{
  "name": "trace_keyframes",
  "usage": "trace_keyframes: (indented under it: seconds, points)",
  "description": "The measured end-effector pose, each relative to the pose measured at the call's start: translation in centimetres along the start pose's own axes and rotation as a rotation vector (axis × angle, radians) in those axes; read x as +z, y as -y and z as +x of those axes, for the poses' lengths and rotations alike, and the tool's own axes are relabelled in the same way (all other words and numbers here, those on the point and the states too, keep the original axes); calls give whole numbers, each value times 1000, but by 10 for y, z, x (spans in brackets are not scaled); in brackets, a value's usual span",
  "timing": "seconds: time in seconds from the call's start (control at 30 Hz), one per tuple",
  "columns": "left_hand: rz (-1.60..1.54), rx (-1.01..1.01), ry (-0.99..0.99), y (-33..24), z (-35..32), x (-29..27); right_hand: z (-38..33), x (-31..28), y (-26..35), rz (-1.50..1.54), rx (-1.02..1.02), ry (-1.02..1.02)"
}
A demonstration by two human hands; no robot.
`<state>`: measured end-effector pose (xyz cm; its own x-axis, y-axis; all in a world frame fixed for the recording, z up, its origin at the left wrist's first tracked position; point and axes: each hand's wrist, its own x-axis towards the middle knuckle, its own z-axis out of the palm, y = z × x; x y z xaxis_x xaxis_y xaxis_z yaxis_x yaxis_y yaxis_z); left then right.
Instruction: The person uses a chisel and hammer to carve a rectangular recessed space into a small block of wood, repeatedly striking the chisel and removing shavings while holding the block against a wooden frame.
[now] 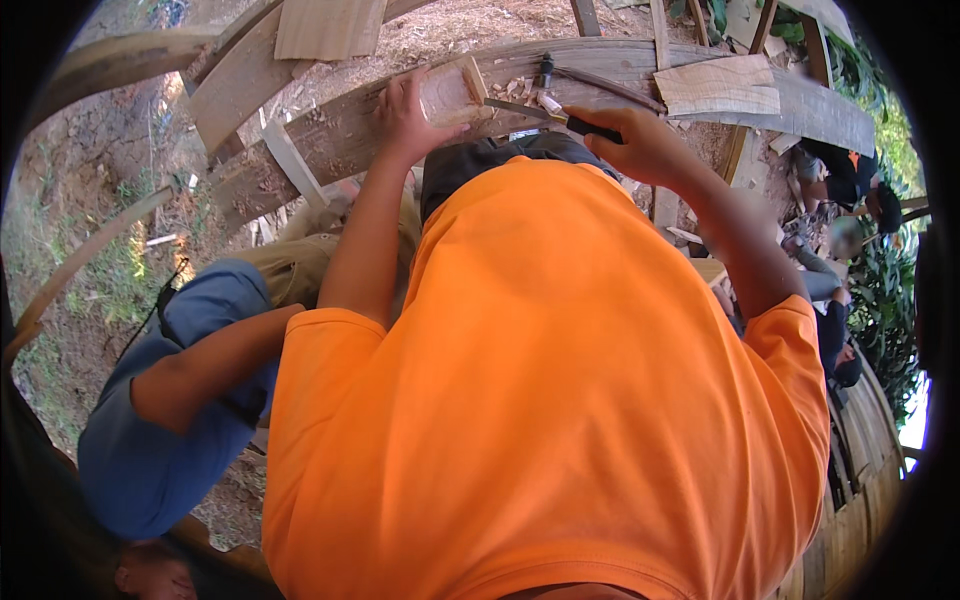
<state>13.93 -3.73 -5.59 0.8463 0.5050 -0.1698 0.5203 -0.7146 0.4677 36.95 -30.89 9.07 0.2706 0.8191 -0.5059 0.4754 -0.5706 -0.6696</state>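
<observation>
My left hand (405, 118) grips the left side of a small, pale wooden piece with a hollowed middle and raised rim (470, 72). Its fingers spread along the far side and the thumb lies across the near edge. In my right hand (635, 145) is the black handle of a chisel-like tool (594, 130). Its narrow blade points left, with the tip at the right rim of the hollowed piece. Both hands are over a long, weathered plank (345, 130). Beyond the blade lies a hammer (546, 68) with a dark head and brown handle.
Thin boards (718, 88) rest on the plank's right part, and more boards (325, 28) stand at the far left. Wood chips litter the plank and ground. A person in a blue shirt (185, 400) is close on my left; other people (850, 185) are at the right.
</observation>
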Motion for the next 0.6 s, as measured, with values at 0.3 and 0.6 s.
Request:
trace_keyframes:
  seconds: [0.3, 0.6]
  points:
    - [-114, 45, 7, -21, -1, -18, 50, -26, 39, -409, -155, 72]
    - [-29, 36, 52, -25, 4, -17, 55, -21, 52, -439, -78, 115]
